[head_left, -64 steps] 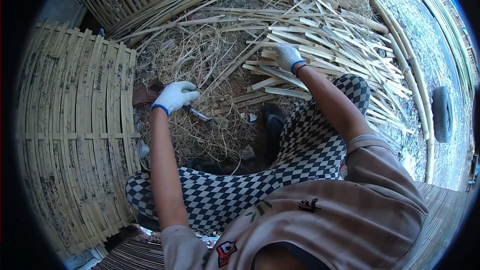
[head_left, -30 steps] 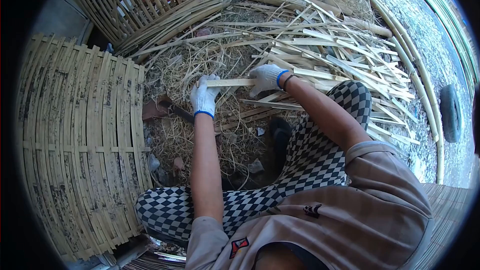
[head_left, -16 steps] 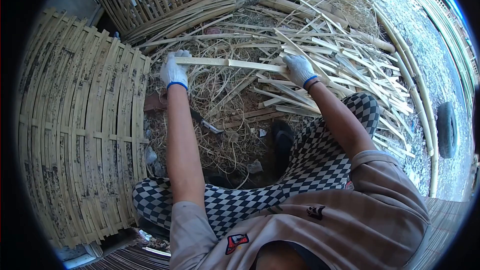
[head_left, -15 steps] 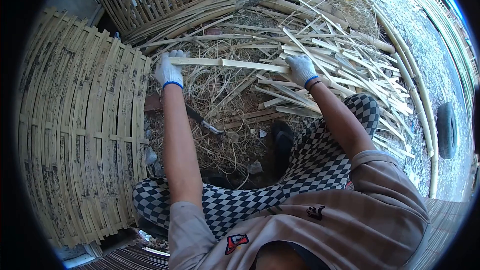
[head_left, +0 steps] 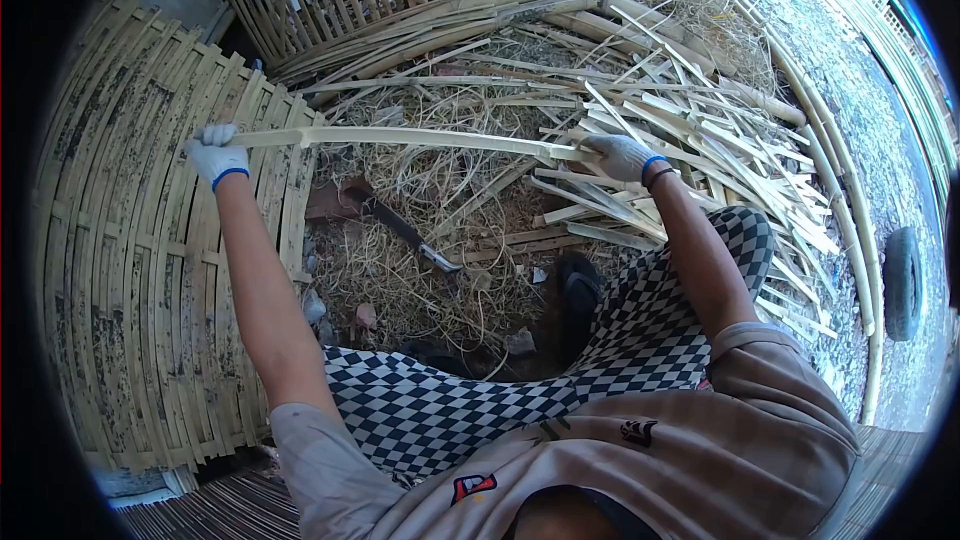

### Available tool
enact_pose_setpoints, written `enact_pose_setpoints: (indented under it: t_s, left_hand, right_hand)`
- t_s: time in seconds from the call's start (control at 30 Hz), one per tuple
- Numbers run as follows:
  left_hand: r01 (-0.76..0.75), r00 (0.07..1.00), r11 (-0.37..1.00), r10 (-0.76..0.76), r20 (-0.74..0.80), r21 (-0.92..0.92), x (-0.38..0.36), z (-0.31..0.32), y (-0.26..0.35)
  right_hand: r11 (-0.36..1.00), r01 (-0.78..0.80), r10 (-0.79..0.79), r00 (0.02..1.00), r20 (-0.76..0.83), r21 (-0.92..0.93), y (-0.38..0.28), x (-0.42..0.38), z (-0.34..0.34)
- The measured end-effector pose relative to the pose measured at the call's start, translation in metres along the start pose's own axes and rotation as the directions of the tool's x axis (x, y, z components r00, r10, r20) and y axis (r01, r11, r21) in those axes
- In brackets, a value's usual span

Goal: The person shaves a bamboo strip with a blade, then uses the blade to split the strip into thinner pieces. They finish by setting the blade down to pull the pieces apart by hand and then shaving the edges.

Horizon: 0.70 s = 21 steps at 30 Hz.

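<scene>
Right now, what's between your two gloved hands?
A long bamboo strip, held by the left hand and right hand, over curly shavings. The head view shows it.

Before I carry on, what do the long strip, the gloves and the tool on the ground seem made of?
Long strip: probably split bamboo, pale and smooth, a node showing.
Left glove and right glove: likely knitted fabric, matte whitish with blue cuffs.
Tool: silvery end, probably metal by its shine; dark middle, wood or plastic, unclear.
</scene>
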<state>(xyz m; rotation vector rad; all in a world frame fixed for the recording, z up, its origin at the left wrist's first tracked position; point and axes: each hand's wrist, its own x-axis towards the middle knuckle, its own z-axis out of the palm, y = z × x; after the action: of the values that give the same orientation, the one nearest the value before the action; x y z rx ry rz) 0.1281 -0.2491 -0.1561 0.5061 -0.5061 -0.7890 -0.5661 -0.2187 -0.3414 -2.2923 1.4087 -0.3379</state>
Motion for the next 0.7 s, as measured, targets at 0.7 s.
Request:
enact_pose_setpoints:
  t_s: [0.7]
  left_hand:
    - [-0.529, 0.827, 0.797, 0.561, -0.033, 0.291, -0.135, 0.040, 0.269]
  right_hand:
    - [0.948, 0.289, -0.316, 0.778, -0.543, -0.137, -0.100, 0.078, 0.008]
